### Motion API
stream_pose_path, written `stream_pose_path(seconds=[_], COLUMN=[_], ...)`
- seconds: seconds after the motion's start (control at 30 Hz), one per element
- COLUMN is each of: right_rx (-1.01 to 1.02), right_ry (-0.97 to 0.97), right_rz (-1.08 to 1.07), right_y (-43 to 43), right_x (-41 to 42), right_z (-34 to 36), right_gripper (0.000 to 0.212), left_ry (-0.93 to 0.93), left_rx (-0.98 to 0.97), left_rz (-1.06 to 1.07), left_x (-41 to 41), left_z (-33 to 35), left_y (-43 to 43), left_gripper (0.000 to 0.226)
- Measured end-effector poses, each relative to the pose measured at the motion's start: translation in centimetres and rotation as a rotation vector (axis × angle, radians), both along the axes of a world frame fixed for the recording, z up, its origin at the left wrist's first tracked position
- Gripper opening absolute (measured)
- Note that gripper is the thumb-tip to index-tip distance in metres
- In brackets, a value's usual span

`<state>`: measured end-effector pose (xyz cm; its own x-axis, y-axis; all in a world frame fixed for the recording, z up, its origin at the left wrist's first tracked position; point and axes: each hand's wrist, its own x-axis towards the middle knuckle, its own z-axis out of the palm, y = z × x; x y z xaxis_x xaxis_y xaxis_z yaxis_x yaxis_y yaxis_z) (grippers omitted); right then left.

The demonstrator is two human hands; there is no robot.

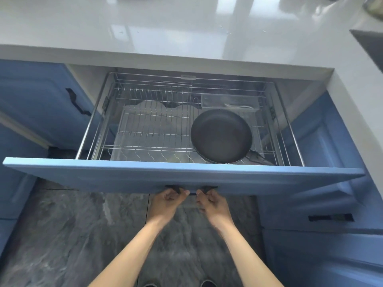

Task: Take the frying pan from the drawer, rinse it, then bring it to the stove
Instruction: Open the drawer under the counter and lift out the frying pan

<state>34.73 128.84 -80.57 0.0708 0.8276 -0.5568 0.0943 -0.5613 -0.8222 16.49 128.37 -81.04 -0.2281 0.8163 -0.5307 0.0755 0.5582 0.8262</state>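
The blue drawer [182, 177] stands pulled out from under the white worktop [165, 32], with both hands curled around the dark handle [191, 190] on the underside of its front panel. The left hand [169, 203] and the right hand [213, 205] sit just beside each other, fingers closed on that handle and nothing else.

The frying pan [220, 136] lies flat and right way up on the wire rack [149, 129] in the right half of the drawer, just near of a clear plastic box [229, 102]. Its own handle seems to run toward the near right corner, mostly hidden by the drawer front.

Judging by its look, the pan is a stiff, dark non-stick one, moderately heavy and weighted toward the bowl. The handle is the place to take it; the rim would be a slippery, awkward pinch. It may snag on the upright wires, so a straight lift looks best.

The worktop is glossy and bare where visible, with a dark recess at the far right, perhaps the sink. The floor [72, 235] is grey marbled tile, with blue cupboards on both sides.
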Motion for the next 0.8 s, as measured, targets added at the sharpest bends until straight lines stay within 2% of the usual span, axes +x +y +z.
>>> stream_pose_path(seconds=[0.2,0.3,0.43,0.6,0.8], right_rx=[-0.021,-0.005,0.025,0.103,0.175], right_ry=[-0.072,-0.173,-0.318,-0.329,-0.317], right_rz=[0.048,0.081,0.160,0.231,0.283], right_y=[-0.7,-0.7,-1.6,-2.2,-0.2], right_x=[0.2,0.3,1.0,2.0,2.7], right_z=[0.5,1.5,5.3,12.7,21.1], right_gripper=[0.050,0.048,0.012,0.018,0.010], left_ry=[0.039,0.088,0.217,0.372,0.349], left_rx=[-0.015,-0.046,-0.084,0.111,0.243], left_rz=[-0.036,-0.071,-0.206,-0.311,-0.309], left_x=[-0.3,-0.5,-1.1,-1.3,0.1], left_z=[0.6,1.2,5.1,13.1,21.5], left_y=[-0.6,-0.7,-1.5,-1.9,-0.8], left_gripper=[0.042,0.037,0.036,0.046,0.046])
